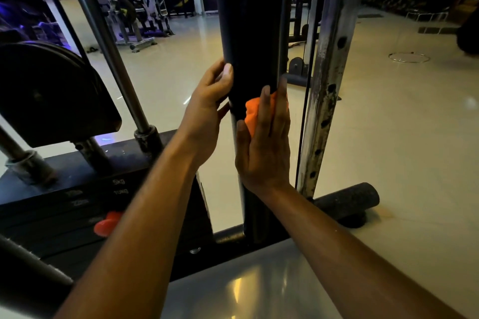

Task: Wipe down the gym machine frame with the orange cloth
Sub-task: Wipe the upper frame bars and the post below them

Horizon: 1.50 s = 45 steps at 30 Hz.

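Note:
A wide black upright post (248, 21) of the gym machine frame rises through the middle of the view. My right hand (264, 142) presses the orange cloth (252, 115) flat against the post's front, fingers straight and pointing up. Most of the cloth is hidden under that hand. My left hand (207, 109) grips the post's left edge, its thumb on the front face and its fingers curled behind.
A worn silver upright with holes (326, 85) stands just right of the post, a thin cable (307, 101) between them. A weight stack with an orange pin (106, 223) and chrome guide rods (114, 59) sit at left. A black foam roller (347, 202) lies at the base. Pale tiled floor beyond.

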Motion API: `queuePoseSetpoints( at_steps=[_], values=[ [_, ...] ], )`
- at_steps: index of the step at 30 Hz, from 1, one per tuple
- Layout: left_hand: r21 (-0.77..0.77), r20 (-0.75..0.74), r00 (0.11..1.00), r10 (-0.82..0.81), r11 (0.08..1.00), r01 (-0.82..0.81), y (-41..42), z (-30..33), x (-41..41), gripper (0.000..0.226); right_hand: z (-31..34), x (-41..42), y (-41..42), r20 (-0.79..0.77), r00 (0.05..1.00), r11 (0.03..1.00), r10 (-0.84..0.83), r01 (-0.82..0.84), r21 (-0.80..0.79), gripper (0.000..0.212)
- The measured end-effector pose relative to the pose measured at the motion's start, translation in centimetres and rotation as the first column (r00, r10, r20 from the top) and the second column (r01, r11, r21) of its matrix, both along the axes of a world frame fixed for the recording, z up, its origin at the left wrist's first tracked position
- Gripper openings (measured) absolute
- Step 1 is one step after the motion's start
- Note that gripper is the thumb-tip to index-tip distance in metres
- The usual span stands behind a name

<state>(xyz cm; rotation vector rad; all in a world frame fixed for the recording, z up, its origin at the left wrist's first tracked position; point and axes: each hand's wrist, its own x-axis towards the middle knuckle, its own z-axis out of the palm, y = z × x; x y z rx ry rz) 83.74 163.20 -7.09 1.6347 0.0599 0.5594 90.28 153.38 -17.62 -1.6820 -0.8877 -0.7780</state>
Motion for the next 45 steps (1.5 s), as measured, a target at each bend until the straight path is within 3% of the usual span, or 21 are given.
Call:
queuePoseSetpoints(
  at_steps=[8, 13, 16, 22, 29, 34, 41, 45],
  values=[
    [-0.010, -0.060, 0.997, -0.056, 0.998, 0.055, 0.6, -2.7, -0.1, 0.047, -6.3, 1.0, -1.7, 0.120, 0.993, 0.987, 0.008, 0.012, -0.160, 0.081],
    [-0.078, -0.030, 0.998, -0.052, 0.996, 0.049, 0.5, -3.6, -0.3, 0.050, -3.3, -0.2, -1.0, -0.025, 0.999, 0.997, 0.030, -0.032, -0.064, 0.071],
    [-0.063, -0.035, 0.997, -0.064, 0.996, 0.062, 0.8, -4.0, -0.2, 0.049, -2.7, 0.1, -0.6, -0.005, 1.000, 0.999, 0.013, -0.013, -0.052, 0.069],
    [-0.073, -0.032, 0.999, -0.043, 0.996, 0.041, 0.1, -4.6, -0.2, 0.046, -9.5, -0.1, -2.6, 0.071, 0.997, 0.964, 0.014, 0.006, -0.267, 0.083],
    [-0.100, 0.005, 1.000, -0.028, 0.995, 0.028, -0.6, -4.9, -0.4, 0.042, -3.6, -0.4, -0.8, -0.005, 1.000, 0.996, 0.016, -0.016, -0.090, 0.072],
    [-0.114, 0.015, 0.999, -0.038, 0.993, 0.039, -1.0, -4.7, -0.6, 0.042, -10.6, -0.7, -3.0, 0.065, 0.998, 0.949, 0.008, 0.012, -0.315, 0.097],
    [-0.090, 0.020, 0.999, -0.027, 0.996, 0.029, -1.0, -5.2, -0.1, 0.044, -6.0, -0.4, -1.3, -0.047, 0.999, 0.993, 0.016, -0.021, -0.112, 0.082],
    [-0.077, 0.030, 0.999, -0.016, 0.997, 0.018, -1.0, -6.0, 0.2, 0.045, -8.5, -0.3, -1.7, 0.019, 1.000, 0.978, -0.020, 0.024, -0.209, 0.093]
  ],
)
